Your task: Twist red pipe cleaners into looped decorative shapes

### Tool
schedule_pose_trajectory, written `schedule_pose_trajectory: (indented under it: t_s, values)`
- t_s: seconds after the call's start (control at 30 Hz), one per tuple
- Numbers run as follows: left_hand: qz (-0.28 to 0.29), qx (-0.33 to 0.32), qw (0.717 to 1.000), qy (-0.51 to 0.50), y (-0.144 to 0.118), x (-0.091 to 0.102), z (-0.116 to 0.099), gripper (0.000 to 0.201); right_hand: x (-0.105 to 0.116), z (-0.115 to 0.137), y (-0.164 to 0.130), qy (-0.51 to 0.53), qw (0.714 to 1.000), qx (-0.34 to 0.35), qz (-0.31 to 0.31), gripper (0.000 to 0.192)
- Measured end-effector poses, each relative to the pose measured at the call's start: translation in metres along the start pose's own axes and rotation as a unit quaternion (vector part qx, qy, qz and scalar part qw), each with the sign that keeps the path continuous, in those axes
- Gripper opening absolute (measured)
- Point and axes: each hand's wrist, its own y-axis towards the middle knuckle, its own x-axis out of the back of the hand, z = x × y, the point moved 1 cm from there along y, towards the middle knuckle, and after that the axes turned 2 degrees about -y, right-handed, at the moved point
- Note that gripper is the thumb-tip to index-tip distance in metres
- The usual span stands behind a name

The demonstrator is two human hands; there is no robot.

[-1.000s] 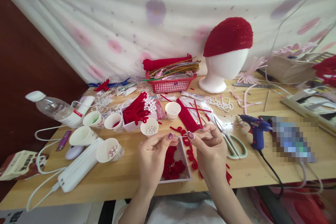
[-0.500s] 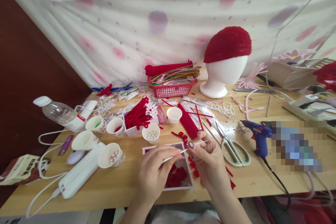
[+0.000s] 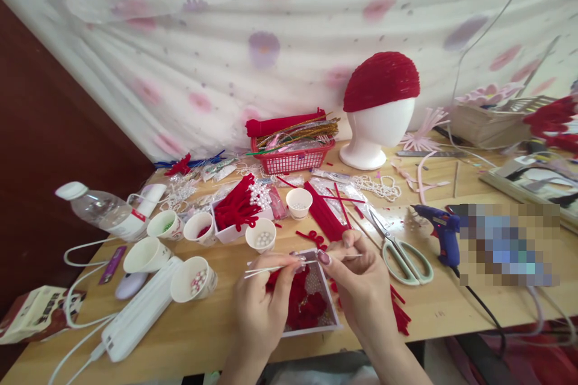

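Observation:
Both my hands meet over a small white tray (image 3: pixel 333 320) of red pieces and pearls at the table's near edge. My left hand (image 3: pixel 262 304) and my right hand (image 3: pixel 359 286) pinch a thin white wire (image 3: pixel 266 269) between thumb and fingertips. The wire runs roughly level, its free end sticking out left of my left hand. A paper cup of pearl beads (image 3: pixel 261 234) stands just behind my left hand. Red pipe-cleaner curls (image 3: pixel 311 236) lie beside the tray.
Scissors (image 3: pixel 400 252) and a blue glue gun (image 3: pixel 440 230) lie right of my hands. Several paper cups (image 3: pixel 192 280), a water bottle (image 3: pixel 102 210) and a white power strip (image 3: pixel 138 316) fill the left. A red basket (image 3: pixel 291 159) and a foam head with a red cap (image 3: pixel 379 108) stand behind.
My hands have dropped a little toward the tray. The wire has slid left through my fingers, so more of it now sticks out past my left hand.

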Motion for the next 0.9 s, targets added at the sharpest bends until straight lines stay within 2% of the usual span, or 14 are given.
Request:
schedule_pose_trajectory:
  t_s: [0.17,0.3,0.43,0.53,0.77,0.83,0.9]
  values:
    - [-0.045,0.152,0.981,-0.116,-0.002,-0.012,-0.001,0.011,0.002,0.001,-0.005,-0.064,0.99,0.124,-0.005,0.045]
    - [-0.056,0.217,0.954,-0.198,-0.001,-0.017,-0.005,0.016,0.003,0.0,-0.009,-0.083,0.984,0.157,-0.031,0.046]
    - [-0.042,0.289,0.925,-0.242,0.003,-0.015,-0.007,0.023,0.001,0.005,-0.01,-0.092,0.979,0.175,-0.039,0.045]
    - [-0.036,0.312,0.918,-0.24,0.007,-0.009,-0.01,0.021,0.001,0.011,-0.008,-0.096,0.974,0.197,-0.05,0.043]
    - [-0.017,0.3,0.931,-0.208,0.01,-0.004,-0.008,0.028,0.007,0.014,-0.005,-0.125,0.967,0.214,-0.066,0.042]
    - [-0.021,0.315,0.922,-0.223,0.011,-0.003,-0.005,0.03,0.008,0.013,-0.004,-0.127,0.966,0.214,-0.074,0.043]
    - [-0.015,0.348,0.898,-0.268,0.012,-0.001,-0.001,0.031,0.009,0.013,-0.002,-0.107,0.972,0.197,-0.073,0.044]
